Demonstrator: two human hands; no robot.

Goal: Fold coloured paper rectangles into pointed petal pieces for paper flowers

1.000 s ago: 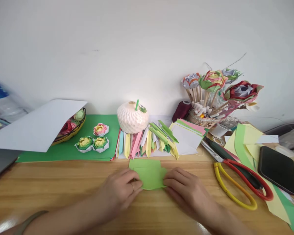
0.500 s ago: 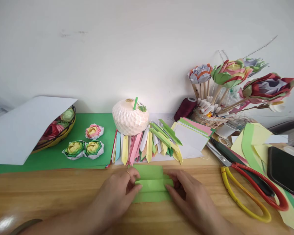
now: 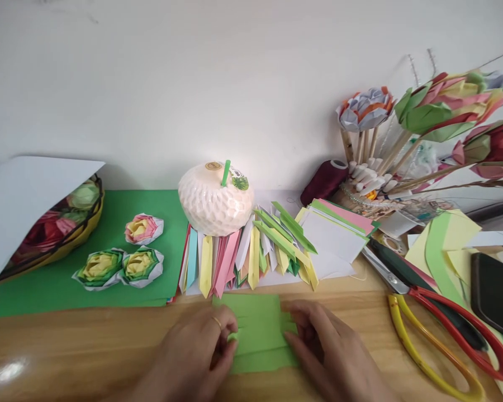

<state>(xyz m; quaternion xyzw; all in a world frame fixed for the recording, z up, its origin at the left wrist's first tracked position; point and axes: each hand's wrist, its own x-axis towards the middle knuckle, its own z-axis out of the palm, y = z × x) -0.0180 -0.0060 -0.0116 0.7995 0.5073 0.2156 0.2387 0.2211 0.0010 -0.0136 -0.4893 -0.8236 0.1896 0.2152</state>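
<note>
A light green sheet of paper [image 3: 262,326] with crosswise creases lies on the wooden table between my hands. My left hand [image 3: 203,340], with a ring on it, pinches the paper's left edge between thumb and curled fingers. At the right edge, my right hand [image 3: 329,338] holds the paper the same way, fingers bent over the thumb. Just beyond the paper lies a row of folded paper strips [image 3: 254,259] in yellow, pink, green and white.
Behind the strips stands a white coconut [image 3: 216,204] with a green straw. Three paper flowers [image 3: 142,265] rest on green sheets [image 3: 167,223] at left, near a basket [image 3: 77,229]. Right: scissors [image 3: 438,312], a phone [image 3: 498,296], a thread spool [image 3: 324,181], paper flowers on sticks [image 3: 366,109].
The raised fold across the green paper has been lowered, and its middle now looks flatter. Both hands stay at its edges. The camera view has shifted slightly closer.
</note>
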